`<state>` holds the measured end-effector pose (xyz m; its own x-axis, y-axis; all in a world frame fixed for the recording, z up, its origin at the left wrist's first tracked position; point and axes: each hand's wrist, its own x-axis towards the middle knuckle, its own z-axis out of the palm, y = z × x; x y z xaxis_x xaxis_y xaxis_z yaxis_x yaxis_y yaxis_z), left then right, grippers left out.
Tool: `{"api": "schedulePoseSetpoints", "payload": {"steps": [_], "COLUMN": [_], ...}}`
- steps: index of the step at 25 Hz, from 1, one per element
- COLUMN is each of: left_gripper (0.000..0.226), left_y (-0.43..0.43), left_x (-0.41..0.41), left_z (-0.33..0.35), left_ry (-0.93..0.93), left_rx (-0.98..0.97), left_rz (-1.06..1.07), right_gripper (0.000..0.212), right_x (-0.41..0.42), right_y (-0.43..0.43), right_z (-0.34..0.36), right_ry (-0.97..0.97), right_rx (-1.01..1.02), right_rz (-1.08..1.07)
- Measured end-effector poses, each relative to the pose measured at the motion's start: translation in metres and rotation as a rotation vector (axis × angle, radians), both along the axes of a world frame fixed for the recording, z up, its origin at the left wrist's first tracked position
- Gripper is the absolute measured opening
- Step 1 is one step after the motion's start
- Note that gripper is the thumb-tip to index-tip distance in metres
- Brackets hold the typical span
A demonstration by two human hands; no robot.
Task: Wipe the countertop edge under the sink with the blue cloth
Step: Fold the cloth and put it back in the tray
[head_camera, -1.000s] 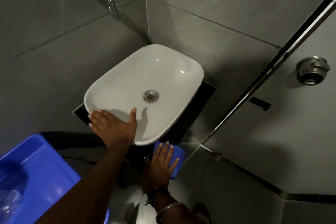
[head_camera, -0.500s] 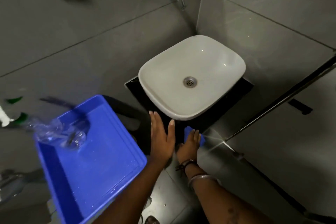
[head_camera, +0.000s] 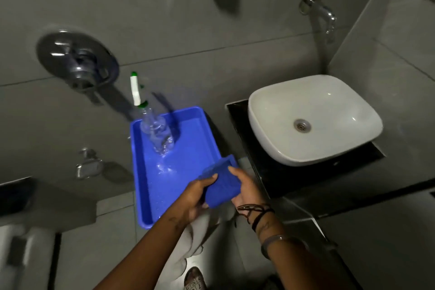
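Note:
The folded blue cloth [head_camera: 221,183] is held between both hands in the air, over the near right corner of the blue tray [head_camera: 150,195]. My left hand [head_camera: 197,195] grips its left side and my right hand [head_camera: 247,192] grips its right side. The white basin [head_camera: 329,106] sits on the black countertop [head_camera: 237,120] to the right. The countertop's front edge [head_camera: 306,183] lies just right of my right hand, apart from the cloth.
A clear spray bottle [head_camera: 157,134] with a white and green nozzle stands in the tray. A wall tap [head_camera: 322,10] hangs above the basin. A round shower valve [head_camera: 77,63] and a small spout [head_camera: 88,167] are on the left wall. My foot [head_camera: 194,278] shows below.
Both hands left the basin rim and the countertop edge and came together left of the counter with the cloth lifted between them. The view swung left.

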<state>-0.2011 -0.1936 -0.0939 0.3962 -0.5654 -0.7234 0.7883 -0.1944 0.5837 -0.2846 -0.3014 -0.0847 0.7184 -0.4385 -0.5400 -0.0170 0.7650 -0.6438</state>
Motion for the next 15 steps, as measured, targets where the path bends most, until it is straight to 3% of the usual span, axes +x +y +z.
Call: {"api": "schedulePoseSetpoints", "payload": {"steps": [2,4,7,11,15], "left_gripper": [0.027,0.017,0.026,0.038,0.037], "left_y": [0.028,0.051,0.066,0.077,0.084], "left_x": [0.02,0.039,0.059,0.07,0.075], "left_z": [-0.009,-0.022,-0.034,-0.051,-0.065], "left_ry": [-0.14,-0.279,-0.41,-0.561,-0.647], "left_rx": [0.098,0.222,0.325,0.461,0.516], "left_rz": [0.075,0.117,0.138,0.101,0.024], "right_gripper": [0.023,0.026,0.025,0.004,0.022], "right_x": [0.026,0.047,0.07,0.094,0.101], "right_y": [0.018,0.034,0.05,0.071,0.081], "right_z": [-0.007,-0.018,-0.033,-0.058,-0.079], "right_ry": [0.244,0.376,0.49,0.6,0.676], "right_rx": [-0.333,-0.528,-0.63,-0.723,-0.837], "right_rz": [0.144,0.288,0.39,0.455,0.497]}}
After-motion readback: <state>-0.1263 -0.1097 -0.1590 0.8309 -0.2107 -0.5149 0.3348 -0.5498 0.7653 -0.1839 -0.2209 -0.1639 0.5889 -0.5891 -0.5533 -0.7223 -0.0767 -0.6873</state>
